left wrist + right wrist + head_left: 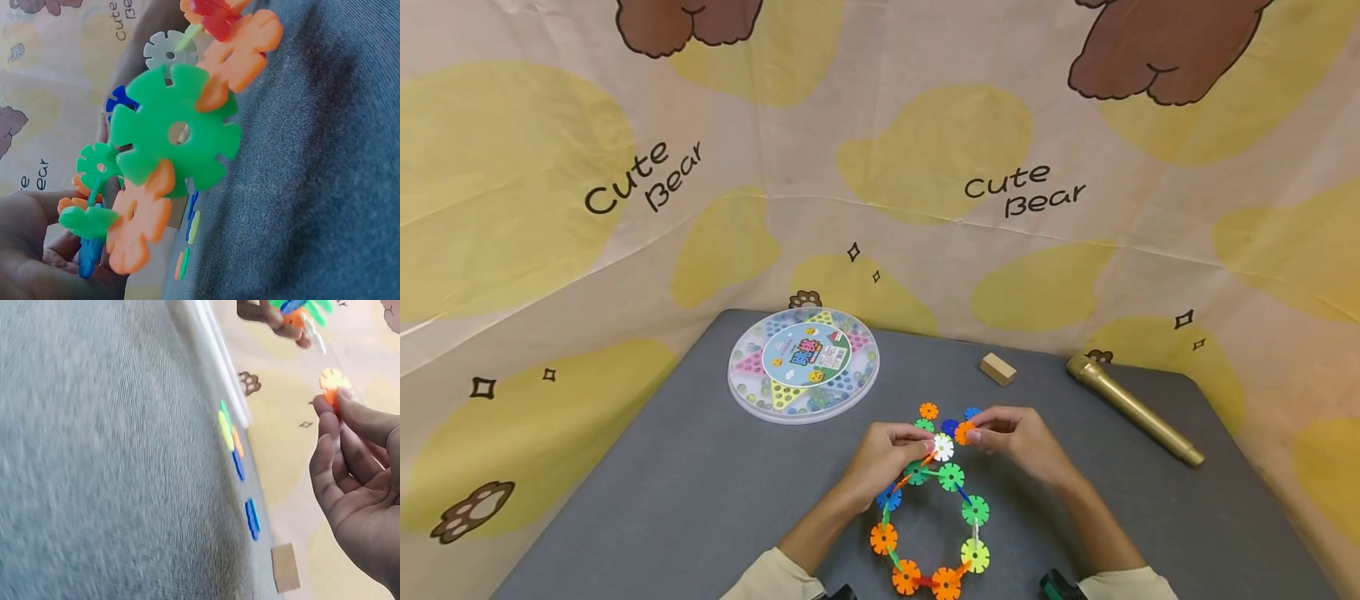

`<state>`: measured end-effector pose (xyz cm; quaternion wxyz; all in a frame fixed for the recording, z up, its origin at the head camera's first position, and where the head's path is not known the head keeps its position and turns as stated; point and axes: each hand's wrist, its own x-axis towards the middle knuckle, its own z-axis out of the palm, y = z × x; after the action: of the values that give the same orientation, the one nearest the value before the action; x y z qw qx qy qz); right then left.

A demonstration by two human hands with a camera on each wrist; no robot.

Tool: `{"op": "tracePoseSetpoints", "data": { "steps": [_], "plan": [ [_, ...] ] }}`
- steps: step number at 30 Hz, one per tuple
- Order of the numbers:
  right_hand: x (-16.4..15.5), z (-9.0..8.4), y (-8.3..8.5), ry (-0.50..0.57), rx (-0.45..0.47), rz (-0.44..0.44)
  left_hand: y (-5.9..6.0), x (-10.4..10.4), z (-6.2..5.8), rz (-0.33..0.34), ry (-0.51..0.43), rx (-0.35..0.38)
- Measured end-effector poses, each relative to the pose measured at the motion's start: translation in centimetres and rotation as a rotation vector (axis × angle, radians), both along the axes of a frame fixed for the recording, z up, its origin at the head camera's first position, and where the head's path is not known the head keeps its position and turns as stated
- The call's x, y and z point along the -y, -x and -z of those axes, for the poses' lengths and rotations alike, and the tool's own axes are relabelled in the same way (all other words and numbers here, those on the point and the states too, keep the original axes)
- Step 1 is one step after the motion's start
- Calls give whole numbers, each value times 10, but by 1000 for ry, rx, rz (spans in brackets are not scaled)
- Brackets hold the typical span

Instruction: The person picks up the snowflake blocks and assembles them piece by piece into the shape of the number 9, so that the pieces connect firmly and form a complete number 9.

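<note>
Your grey tabletop fills the lower half of the frame. On it, upper left, sits the round game box; far right lies the gold microphone. At lower centre, the ring of snowflake discs rests on the tabletop. Your left hand has its grip curled on the ring's top end, by the white disc. Your right hand pinches an orange disc just beside it. Loose discs lie behind, and a small wooden block sits right of centre.
</note>
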<state>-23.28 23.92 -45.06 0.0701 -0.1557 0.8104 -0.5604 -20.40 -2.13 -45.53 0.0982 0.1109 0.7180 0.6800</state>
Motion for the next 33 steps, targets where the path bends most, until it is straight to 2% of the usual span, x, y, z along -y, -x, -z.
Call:
{"op": "tracePoseSetpoints", "data": {
  "steps": [8,18,25,33],
  "plan": [
    [3,-2,-4,16,-55,-57,-1,-1,-1,13,-8,4],
    [1,-3,-4,40,-59,-102,0,-1,0,50,-5,11],
    [2,-3,-2,44,-70,-97,-1,-1,-1,65,-21,17],
    [1,-3,-2,53,-80,-144,-1,0,-1,80,-35,24]
  ]
}}
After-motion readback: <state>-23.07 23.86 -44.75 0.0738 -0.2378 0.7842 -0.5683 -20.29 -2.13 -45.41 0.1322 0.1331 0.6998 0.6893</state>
